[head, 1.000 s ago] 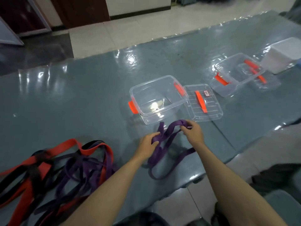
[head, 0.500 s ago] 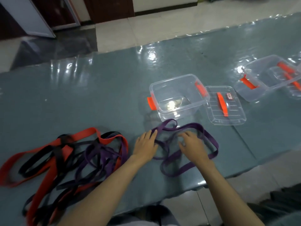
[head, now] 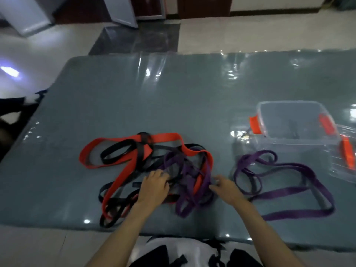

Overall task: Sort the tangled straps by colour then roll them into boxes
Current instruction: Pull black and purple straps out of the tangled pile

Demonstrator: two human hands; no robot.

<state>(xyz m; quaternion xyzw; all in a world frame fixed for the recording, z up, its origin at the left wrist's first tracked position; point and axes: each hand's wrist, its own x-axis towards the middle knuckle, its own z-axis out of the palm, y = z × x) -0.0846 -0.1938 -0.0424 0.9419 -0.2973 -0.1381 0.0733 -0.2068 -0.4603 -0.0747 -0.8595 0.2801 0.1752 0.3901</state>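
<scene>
The clear box (head: 294, 122) on the surface (head: 134, 105) holds no straps; its lid (head: 344, 160) lies beside it. One purple strap (head: 289, 191) lies loose before it. Left hand (head: 154, 187) and right hand (head: 225, 187) reach into the tangled pile (head: 146, 164); either grip's closure is unclear.

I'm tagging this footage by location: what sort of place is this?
Probably a plain indoor workroom, not a home kitchen: a large table under glossy clear sheeting, a pale tiled floor, and dark wooden door frames beyond.
</scene>
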